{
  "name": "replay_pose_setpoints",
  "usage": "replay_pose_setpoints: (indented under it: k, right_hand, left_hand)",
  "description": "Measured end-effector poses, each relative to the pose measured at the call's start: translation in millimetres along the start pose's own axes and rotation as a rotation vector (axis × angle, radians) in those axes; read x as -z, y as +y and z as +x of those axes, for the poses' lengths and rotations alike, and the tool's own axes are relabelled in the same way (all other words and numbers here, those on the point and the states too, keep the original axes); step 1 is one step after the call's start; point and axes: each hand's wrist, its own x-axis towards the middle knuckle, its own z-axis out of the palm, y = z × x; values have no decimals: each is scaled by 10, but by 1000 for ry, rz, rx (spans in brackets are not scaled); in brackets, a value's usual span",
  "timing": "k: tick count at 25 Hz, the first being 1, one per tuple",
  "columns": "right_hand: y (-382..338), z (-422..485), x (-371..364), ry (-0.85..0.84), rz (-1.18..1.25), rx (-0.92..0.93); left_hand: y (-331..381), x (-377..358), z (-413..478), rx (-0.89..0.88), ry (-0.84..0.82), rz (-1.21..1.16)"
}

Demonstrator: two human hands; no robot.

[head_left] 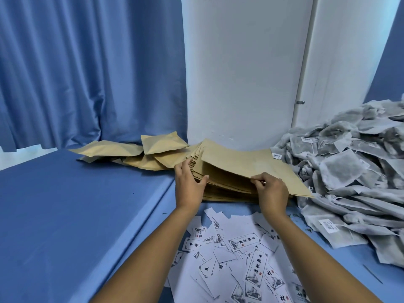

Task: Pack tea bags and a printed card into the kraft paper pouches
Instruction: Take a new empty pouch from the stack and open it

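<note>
A stack of flat kraft paper pouches (220, 189) lies on the blue table (65, 215) just past the middle of the view, its near edge fanned out. The top pouch (247, 165) is lifted off the stack at its near edge and slopes up toward 12 o'clock. The right hand (272, 191) sits at the near edge of that pouch, at about 4 o'clock from the stack's middle, with thumb and fingertips curled and pinching the edge. The left hand (190, 184) lies at 9 o'clock of the stack; its fingers are straight and spread against the fanned side edges, and its thumb rests on the stack's near corner, so it presses rather than grips.

At 6 o'clock from the stack, between and under the two forearms, a loose scatter of printed cards (229, 256) covers the table, some face up with black characters and a framed drawing, some blank side up. At 3 o'clock a big heap of grey tea bags (349, 171) rises against the wall, touching the right side of the lifted pouch; a few carry small white tags. At 10 o'clock from the stack, a few puffed, filled pouches (157, 145) lie in a low pile by the foot of the blue curtain (87, 68). A white wall panel (244, 68) stands behind the stack at 12 o'clock.
</note>
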Motion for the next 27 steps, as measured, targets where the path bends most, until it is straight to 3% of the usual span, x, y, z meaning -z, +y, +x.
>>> replay_pose_setpoints:
  k: [4, 8, 13, 17, 19, 21, 23, 27]
  right_hand:
    - [-26, -42, 164, -46, 204, 88]
    - [5, -12, 363, -24, 377, 48]
    - [34, -42, 380, 58, 117, 2]
    - [-27, -204, 299, -47, -66, 300]
    - [-95, -248, 263, 62, -77, 382]
    - [-133, -255, 248, 247, -91, 358]
    - [-122, -269, 221, 308, -72, 351]
    - [-59, -283, 103, 121, -19, 197]
  left_hand:
    - [114, 46, 32, -194, -34, 91]
    - [184, 200, 81, -285, -86, -63]
    - [285, 249, 14, -401, -126, 106]
    - [409, 216, -7, -371, -139, 199]
    - [467, 208, 19, -303, -130, 220]
    - [499, 210, 89, -196, -191, 153]
    - [518, 224, 189, -135, -278, -15]
    - [551, 231, 331, -97, -243, -222]
